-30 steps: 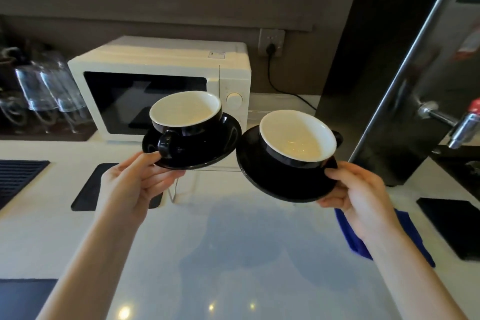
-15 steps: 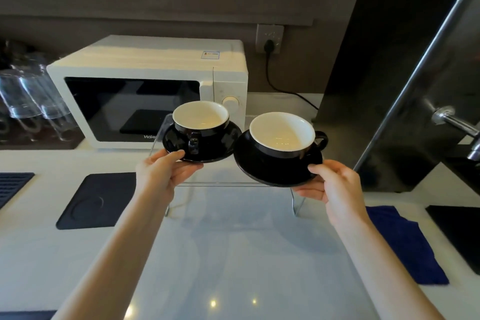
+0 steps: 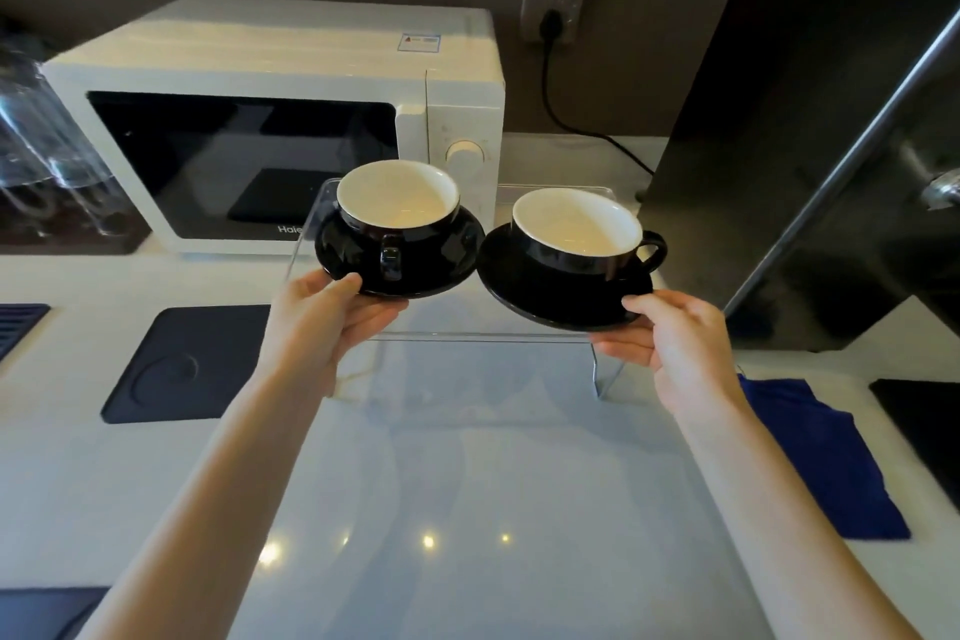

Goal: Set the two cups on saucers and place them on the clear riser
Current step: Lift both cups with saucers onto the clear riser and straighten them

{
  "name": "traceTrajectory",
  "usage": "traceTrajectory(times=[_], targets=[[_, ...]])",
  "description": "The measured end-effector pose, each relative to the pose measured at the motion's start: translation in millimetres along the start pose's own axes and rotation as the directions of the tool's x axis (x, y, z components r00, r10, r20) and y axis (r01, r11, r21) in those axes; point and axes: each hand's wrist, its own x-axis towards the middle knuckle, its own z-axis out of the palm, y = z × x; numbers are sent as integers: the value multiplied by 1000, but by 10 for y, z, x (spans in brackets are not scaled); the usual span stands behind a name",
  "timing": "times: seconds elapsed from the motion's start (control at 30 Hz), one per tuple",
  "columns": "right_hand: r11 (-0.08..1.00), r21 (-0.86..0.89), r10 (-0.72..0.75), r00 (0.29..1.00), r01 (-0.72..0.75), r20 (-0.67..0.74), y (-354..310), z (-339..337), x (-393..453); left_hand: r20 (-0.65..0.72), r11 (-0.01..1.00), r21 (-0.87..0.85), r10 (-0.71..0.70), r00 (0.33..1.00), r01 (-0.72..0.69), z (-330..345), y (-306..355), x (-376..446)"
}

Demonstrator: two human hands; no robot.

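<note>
Two black cups with white insides each sit on a black saucer. My left hand (image 3: 327, 322) grips the near rim of the left saucer (image 3: 447, 260), which carries the left cup (image 3: 398, 208) with its handle toward me. My right hand (image 3: 675, 343) grips the near rim of the right saucer (image 3: 524, 286), whose cup (image 3: 576, 229) has its handle pointing right. Both saucers are over the top of the clear riser (image 3: 467, 333), which stands on the white counter; I cannot tell whether they touch it. The two saucer rims nearly meet.
A white microwave (image 3: 270, 83) stands right behind the riser. Glasses (image 3: 47, 161) sit at far left. Dark mats (image 3: 187, 364) lie on the counter at left and right, a blue cloth (image 3: 826, 452) at right. A dark machine (image 3: 831, 120) with a metal bar rises at right.
Both hands have carried the cups on their saucers forward and down, from held up in the air toward the riser's top. The saucers are now more level.
</note>
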Motion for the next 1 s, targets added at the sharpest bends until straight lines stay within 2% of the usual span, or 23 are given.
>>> traceTrajectory(times=[0.2, 0.33, 0.47, 0.53, 0.63, 0.77, 0.83, 0.93, 1.0], targets=[[998, -58, 26, 999, -24, 32, -50, 4, 18, 61, 985, 170, -53, 997, 42, -83, 68, 34], [972, -233, 11, 998, 2, 55, -88, -23, 37, 42, 972, 232, -52, 998, 41, -104, 85, 53], [900, -433, -34, 998, 52, 50, -104, -45, 36, 17, 970, 241, -25, 1000, 20, -108, 81, 68], [880, -469, -57, 997, 76, 55, -104, -43, 16, -1, 963, 270, 8, 1000, -8, -102, 81, 71], [907, -416, -52, 998, 64, 40, -96, -45, -22, -39, 945, 322, 70, 997, -54, -103, 56, 63], [976, -219, 5, 999, 2, 32, -72, -83, -139, -82, 920, 369, 175, 981, -133, -134, 3, -4], [986, -169, 20, 999, -12, 47, -73, -104, -218, -92, 847, 480, 307, 947, -228, -144, -46, -80], [982, -186, -2, 998, 15, 68, -85, -132, -289, -65, 677, 637, 524, 849, -368, -117, -210, -238], [974, -221, -45, 997, 58, 64, -69, -163, -294, 36, 497, 725, 663, 747, -477, -103, -380, -336]])
